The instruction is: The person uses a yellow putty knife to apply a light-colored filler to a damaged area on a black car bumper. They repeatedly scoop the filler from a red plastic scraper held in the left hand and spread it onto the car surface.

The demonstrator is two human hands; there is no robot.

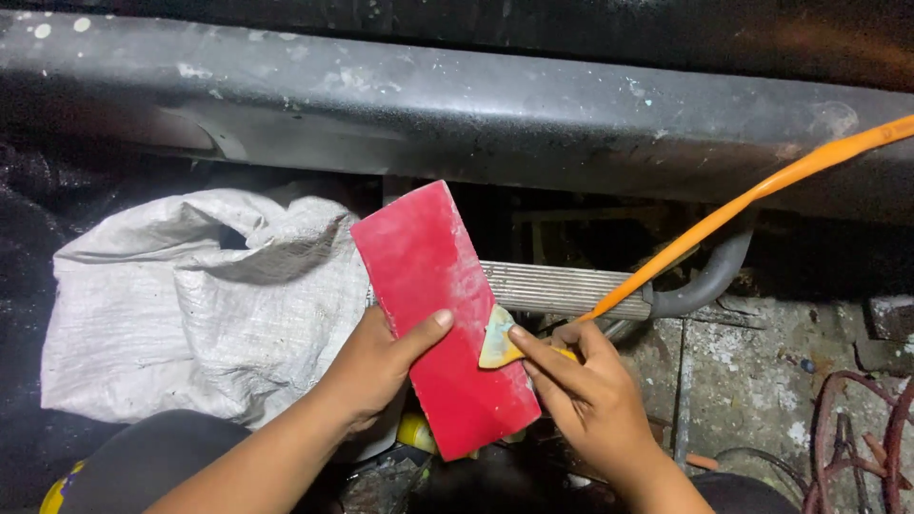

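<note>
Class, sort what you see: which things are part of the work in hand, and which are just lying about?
In use: red board, held by left hand; yellow scraper, in right hand.
Lying about: white sack, orange hose, ribbed metal step.

One head-worn camera looks steeply down, close over a grey vehicle panel [457,105].
</note>
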